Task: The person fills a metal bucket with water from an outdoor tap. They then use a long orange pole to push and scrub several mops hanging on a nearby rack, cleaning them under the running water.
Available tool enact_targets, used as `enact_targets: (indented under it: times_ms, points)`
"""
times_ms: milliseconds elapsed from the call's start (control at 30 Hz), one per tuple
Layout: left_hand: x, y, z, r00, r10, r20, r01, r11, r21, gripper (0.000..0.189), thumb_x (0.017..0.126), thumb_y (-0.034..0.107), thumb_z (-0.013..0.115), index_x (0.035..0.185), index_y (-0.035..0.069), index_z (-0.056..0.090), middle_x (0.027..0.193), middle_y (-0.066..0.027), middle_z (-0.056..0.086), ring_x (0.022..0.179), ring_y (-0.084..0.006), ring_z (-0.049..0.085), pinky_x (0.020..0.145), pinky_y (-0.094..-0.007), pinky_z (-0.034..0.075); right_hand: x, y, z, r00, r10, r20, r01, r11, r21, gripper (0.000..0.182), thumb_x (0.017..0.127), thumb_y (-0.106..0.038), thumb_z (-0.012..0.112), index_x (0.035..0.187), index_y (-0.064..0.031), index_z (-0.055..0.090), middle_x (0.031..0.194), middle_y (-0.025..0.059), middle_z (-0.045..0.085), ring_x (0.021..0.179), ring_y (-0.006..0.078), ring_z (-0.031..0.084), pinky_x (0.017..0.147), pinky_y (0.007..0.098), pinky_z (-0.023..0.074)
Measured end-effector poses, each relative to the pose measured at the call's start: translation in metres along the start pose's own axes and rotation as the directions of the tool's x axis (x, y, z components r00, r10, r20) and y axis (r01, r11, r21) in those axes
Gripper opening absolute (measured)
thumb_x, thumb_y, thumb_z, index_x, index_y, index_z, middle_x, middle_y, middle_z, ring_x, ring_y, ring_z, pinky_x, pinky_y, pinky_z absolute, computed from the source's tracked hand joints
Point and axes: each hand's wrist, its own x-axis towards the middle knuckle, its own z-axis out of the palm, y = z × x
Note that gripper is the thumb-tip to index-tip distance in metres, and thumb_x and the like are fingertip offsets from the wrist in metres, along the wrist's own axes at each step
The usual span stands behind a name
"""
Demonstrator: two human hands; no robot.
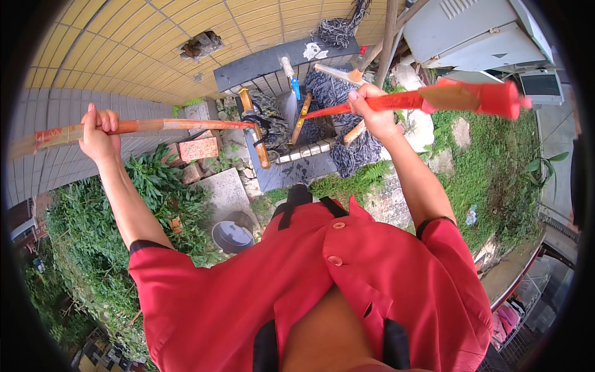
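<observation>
My left hand (100,128) is wrapped around a red-orange mop handle (186,124), which runs to a worn yellow crossbar (261,151) at the left side of a tiled wash basin (286,176). Grey strands (274,111) hang inside from that crossbar. A second, red mop handle (399,101) is gripped by my right hand (377,114); it slopes down to a brown crossbar (303,114) in the basin. That mop's head is partly hidden. Between the two crossbars, water (291,111) pours from a tap with a blue lever (295,87).
More grey string mop heads (355,156) drape over the basin's right side. Bricks (199,149) and a bucket (232,235) stand left, beside leafy plants (153,181). A yellow tiled wall (139,42) rises behind. Wooden poles (388,42) and a metal cabinet (465,37) are at upper right.
</observation>
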Motion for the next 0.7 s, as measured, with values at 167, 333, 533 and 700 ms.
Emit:
enact_targets:
  times_ms: [167,333,533,700]
  points:
    - [-0.009,0.017,0.022,0.984,-0.094,0.150,0.097,0.995,-0.010,0.038,0.089,0.008,0.048,0.055,0.010,0.032,0.048,-0.0031,0.031,0.042,-0.0141,0.028,0.044,-0.0279,0.028,0.047,-0.141,0.000,0.991,-0.133,-0.026,0.134,0.927,0.349,0.029,0.087,-0.014,0.055,0.061,-0.0083,0.043,0.050,-0.0015,0.038,0.043,0.0084,0.035,0.042,0.0262,0.0290]
    - [0.024,0.039,0.029,0.996,-0.081,-0.031,0.083,0.995,0.063,0.032,0.089,0.010,0.050,0.060,0.009,0.034,0.049,-0.0028,0.030,0.044,-0.0148,0.030,0.047,-0.0281,0.030,0.017,-0.134,-0.035,0.968,-0.252,0.002,0.239,0.922,0.303,0.029,0.091,-0.018,0.047,0.064,-0.0105,0.038,0.048,-0.0021,0.032,0.044,0.0096,0.030,0.046,0.0283,0.0285]
    - [0.052,-0.017,-0.035,0.977,-0.130,-0.169,0.141,0.988,0.059,0.026,0.087,0.007,0.053,0.066,0.006,0.038,0.054,-0.0034,0.035,0.045,-0.0146,0.033,0.042,-0.0306,0.031,-0.062,0.008,-0.021,0.998,0.056,-0.001,-0.056,0.997,0.051,0.022,0.085,-0.008,0.058,0.067,-0.0071,0.044,0.065,0.0037,0.054,0.059,0.0099,0.048,0.059,0.0254,0.0422]
    - [0.027,-0.041,-0.045,0.965,-0.141,-0.220,0.146,0.989,0.002,0.025,0.087,0.007,0.051,0.066,0.005,0.039,0.052,-0.0037,0.034,0.043,-0.0151,0.033,0.042,-0.0302,0.031,-0.051,0.000,-0.011,0.994,0.091,0.055,-0.095,0.993,0.075,0.024,0.085,-0.009,0.058,0.066,-0.0069,0.043,0.067,0.0037,0.054,0.063,0.0089,0.048,0.059,0.0248,0.0417]
